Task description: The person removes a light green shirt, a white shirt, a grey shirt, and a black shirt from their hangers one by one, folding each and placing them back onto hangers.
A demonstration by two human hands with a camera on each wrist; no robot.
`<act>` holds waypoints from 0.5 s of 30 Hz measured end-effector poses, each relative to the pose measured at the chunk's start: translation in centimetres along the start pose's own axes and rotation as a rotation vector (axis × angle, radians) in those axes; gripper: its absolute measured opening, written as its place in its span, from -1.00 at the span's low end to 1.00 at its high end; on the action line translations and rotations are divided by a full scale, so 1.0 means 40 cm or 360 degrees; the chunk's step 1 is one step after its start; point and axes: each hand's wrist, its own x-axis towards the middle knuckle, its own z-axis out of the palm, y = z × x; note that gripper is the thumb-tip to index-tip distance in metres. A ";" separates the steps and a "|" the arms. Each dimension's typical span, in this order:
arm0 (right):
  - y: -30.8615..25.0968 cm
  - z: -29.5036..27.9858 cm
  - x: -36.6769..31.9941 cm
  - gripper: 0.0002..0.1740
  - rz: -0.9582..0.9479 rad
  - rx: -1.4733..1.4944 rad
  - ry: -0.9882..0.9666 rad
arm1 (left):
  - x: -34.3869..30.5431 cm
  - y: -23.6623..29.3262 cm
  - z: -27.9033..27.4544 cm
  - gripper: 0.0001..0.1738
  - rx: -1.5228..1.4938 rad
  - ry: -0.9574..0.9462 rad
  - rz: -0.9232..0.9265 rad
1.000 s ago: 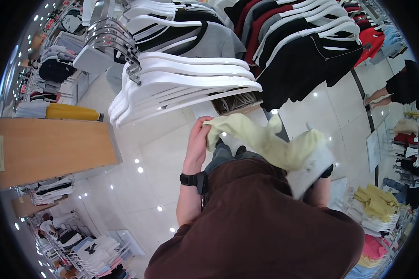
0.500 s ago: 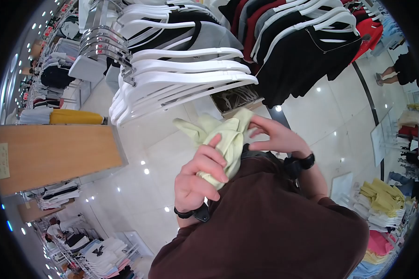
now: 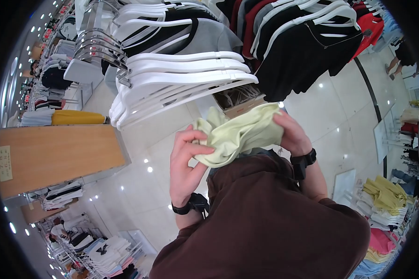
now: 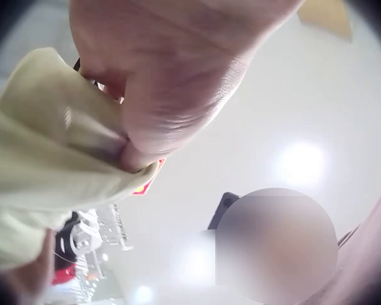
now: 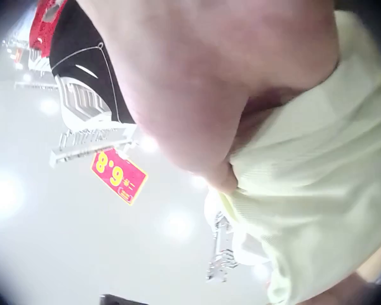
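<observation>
Just my side of the white hangers, the pale green garment lies bunched lengthwise between my left hand and right hand, curled fingers pinching either end, neither nearer

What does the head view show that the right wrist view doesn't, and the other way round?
Only the head view shows the wooden counter, the brown shirt and the floor. Only the right wrist view shows readable yellow digits on a red sign. Both show the right hand gripping the green cloth, plus the black top.
</observation>
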 end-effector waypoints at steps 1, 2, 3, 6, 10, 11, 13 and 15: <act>-0.001 -0.008 -0.009 -0.45 -0.0166 0.0113 -0.0102 | 0.003 -0.001 0.001 -0.77 0.0252 -0.0065 -0.0004; -0.005 -0.015 -0.018 -0.45 -0.0163 0.0117 -0.0099 | 0.008 -0.003 0.003 -0.76 0.0503 -0.0131 -0.0007; -0.010 -0.023 -0.028 -0.55 -0.0286 0.0213 -0.0125 | 0.008 -0.013 0.007 -0.76 0.0504 -0.0134 -0.0013; -0.011 -0.049 -0.052 -0.79 -0.0419 0.0388 -0.0155 | -0.016 -0.088 0.036 -0.69 0.0618 -0.0490 -0.0275; -0.023 -0.024 -0.072 -0.86 -0.0577 0.0125 -0.0345 | -0.042 -0.172 0.127 -0.63 0.0643 -0.1060 -0.0541; -0.015 -0.045 -0.076 -0.82 -0.0581 0.0270 -0.0436 | -0.052 -0.175 0.144 -0.63 0.0605 -0.1028 -0.0495; -0.006 -0.032 -0.083 -0.77 -0.0586 0.0434 -0.0508 | -0.070 -0.177 0.163 -0.65 0.0677 -0.0922 -0.0415; -0.008 -0.001 -0.098 -0.84 -0.0646 0.0420 -0.0056 | -0.081 -0.196 0.167 -0.63 0.0774 -0.0880 -0.0403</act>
